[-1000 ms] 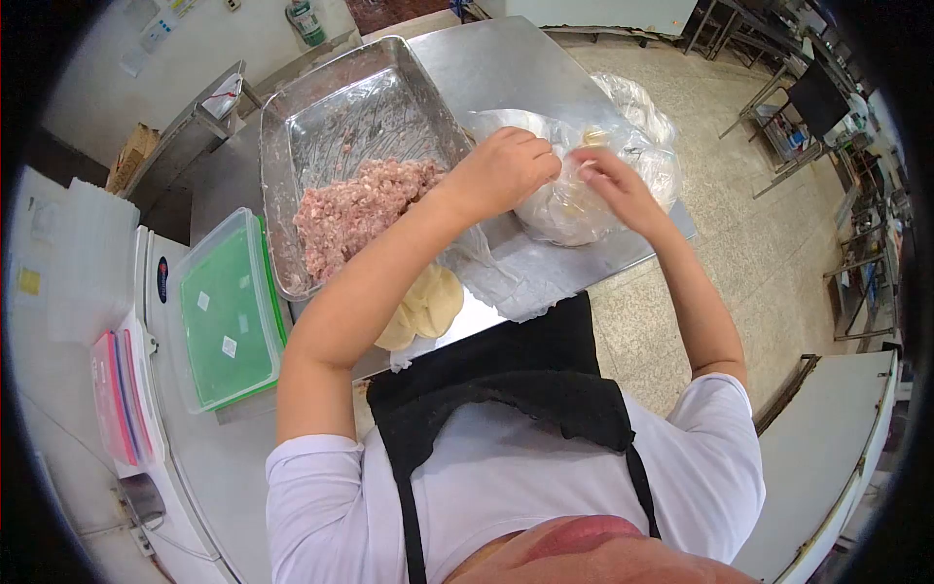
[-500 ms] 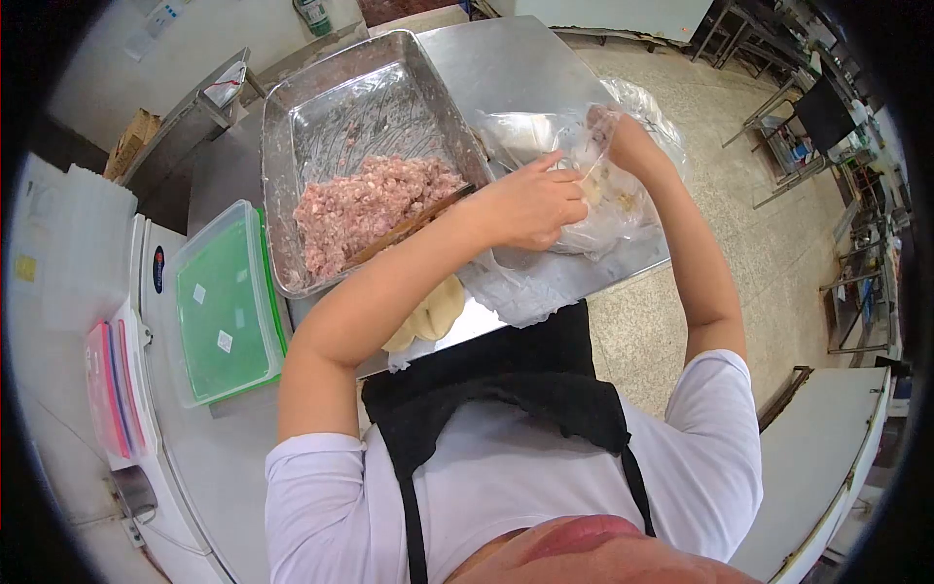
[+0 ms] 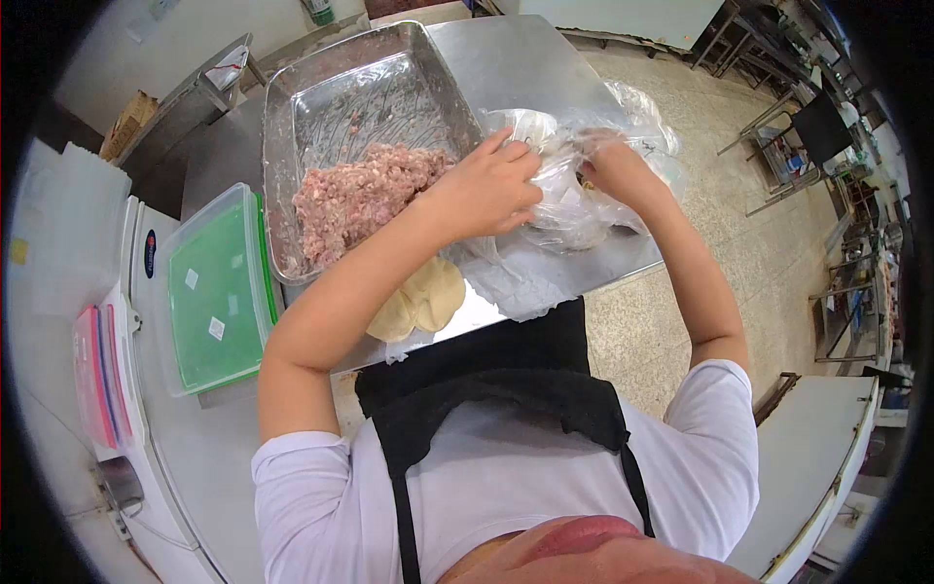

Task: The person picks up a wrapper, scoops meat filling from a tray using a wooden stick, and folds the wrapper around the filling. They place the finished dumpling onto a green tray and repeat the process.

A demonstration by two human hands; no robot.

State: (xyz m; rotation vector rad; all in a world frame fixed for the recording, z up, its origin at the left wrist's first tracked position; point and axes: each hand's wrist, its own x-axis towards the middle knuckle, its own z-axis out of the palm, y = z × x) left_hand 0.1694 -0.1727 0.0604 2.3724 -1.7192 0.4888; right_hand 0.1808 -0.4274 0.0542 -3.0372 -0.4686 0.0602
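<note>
A clear plastic bag (image 3: 569, 209) lies crumpled on the steel table, with pale contents only partly visible through it. My left hand (image 3: 491, 190) grips its left side, fingers bent into the film. On the opposite side my right hand (image 3: 615, 170) has its fingers closed on the bag's upper edge; the fingertips are partly covered by plastic. Close to my left forearm, round flat dough wrappers (image 3: 428, 297) overlap on the table. Beyond that forearm, pink ground meat (image 3: 365, 195) is heaped in the near part of a deep metal tray (image 3: 277, 156).
The steel table (image 3: 516, 58) ends at my apron, with tiled floor (image 3: 652, 321) to the right. A green-lidded plastic container (image 3: 219, 292) sits at left beside a white appliance (image 3: 165, 389). Another white plastic bag (image 3: 647, 117) lies at the table's far right edge.
My left hand has moved left and slightly up along the bag. My right hand has come down a little, and the raised film has sunk. More of the wrappers shows.
</note>
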